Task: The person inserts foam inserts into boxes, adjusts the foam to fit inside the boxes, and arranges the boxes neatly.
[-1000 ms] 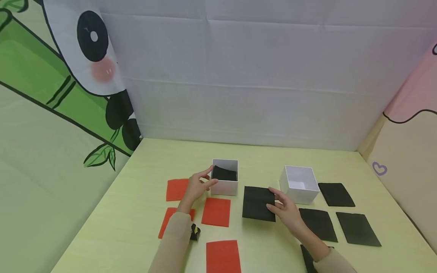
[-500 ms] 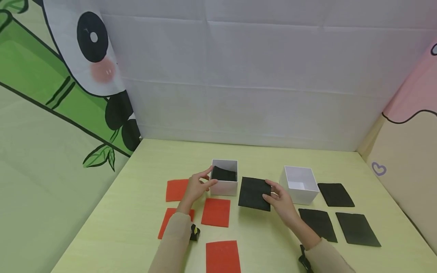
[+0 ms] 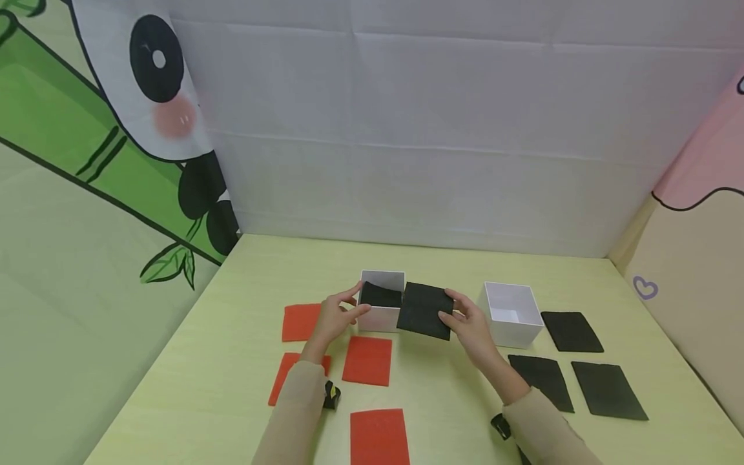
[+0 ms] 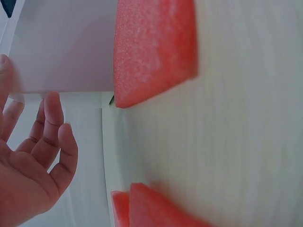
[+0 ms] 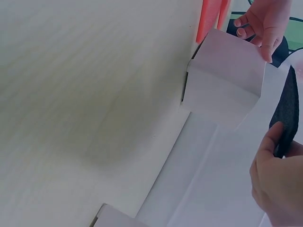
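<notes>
At the left white box (image 3: 378,320), my left hand (image 3: 332,320) holds the left corner, with index finger by the rim and thumb by the front wall. Its other fingers are bent beneath, as the left wrist view shows. A black cloth square (image 3: 382,296) leans inside this box. My right hand (image 3: 469,328) pinches another black cloth square (image 3: 426,311) by its right edge, between thumb and fingers. The held square is raised and tilted, and overlaps the box's right front corner in the head view. In the right wrist view that cloth (image 5: 286,111) appears nearly edge-on.
A second white box (image 3: 514,329) stands open-topped to the right, nothing showing inside it. Several black squares (image 3: 609,391) lie beyond it on the pale table (image 3: 453,413). Several red squares (image 3: 367,360) lie around my left forearm. A pale cloth wall (image 3: 407,129) closes the back.
My right hand has carried the black cloth square up and leftward, from in front of the boxes to the left box's right front corner. My left hand has stayed at the box.
</notes>
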`<state>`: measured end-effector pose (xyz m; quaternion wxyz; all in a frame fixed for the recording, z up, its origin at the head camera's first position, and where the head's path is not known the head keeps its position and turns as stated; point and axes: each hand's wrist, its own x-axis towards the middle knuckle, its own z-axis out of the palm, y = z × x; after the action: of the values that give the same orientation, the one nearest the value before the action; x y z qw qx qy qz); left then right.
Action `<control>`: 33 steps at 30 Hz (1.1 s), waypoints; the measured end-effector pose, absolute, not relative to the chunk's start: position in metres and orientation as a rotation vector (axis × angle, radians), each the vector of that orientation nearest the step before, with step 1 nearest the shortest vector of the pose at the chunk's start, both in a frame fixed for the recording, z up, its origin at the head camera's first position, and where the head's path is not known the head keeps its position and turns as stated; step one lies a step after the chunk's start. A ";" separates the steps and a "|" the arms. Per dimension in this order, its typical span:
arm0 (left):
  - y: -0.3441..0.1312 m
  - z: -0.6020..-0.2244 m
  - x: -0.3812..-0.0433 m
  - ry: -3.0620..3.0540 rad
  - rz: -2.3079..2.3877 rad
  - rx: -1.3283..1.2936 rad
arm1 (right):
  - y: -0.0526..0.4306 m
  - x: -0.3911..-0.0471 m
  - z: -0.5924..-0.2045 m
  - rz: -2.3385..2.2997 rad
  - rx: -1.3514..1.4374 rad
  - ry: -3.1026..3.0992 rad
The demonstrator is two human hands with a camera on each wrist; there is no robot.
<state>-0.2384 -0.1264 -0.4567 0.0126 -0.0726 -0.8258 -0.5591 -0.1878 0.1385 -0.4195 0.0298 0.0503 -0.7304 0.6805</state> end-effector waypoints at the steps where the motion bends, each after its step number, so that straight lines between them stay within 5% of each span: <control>1: -0.126 -0.456 -0.238 -2.569 -1.745 -0.233 | 0.137 -0.190 -0.419 2.108 0.140 -2.250; 33: -0.127 -0.457 -0.238 -2.561 -1.772 -0.229 | 0.087 -0.236 -0.401 2.106 0.098 -2.236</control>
<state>-0.2382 -0.1267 -0.4572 0.0094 -0.0735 -0.8202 -0.5673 -0.2355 0.0867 -0.4008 0.0343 0.0319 -0.7271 0.6849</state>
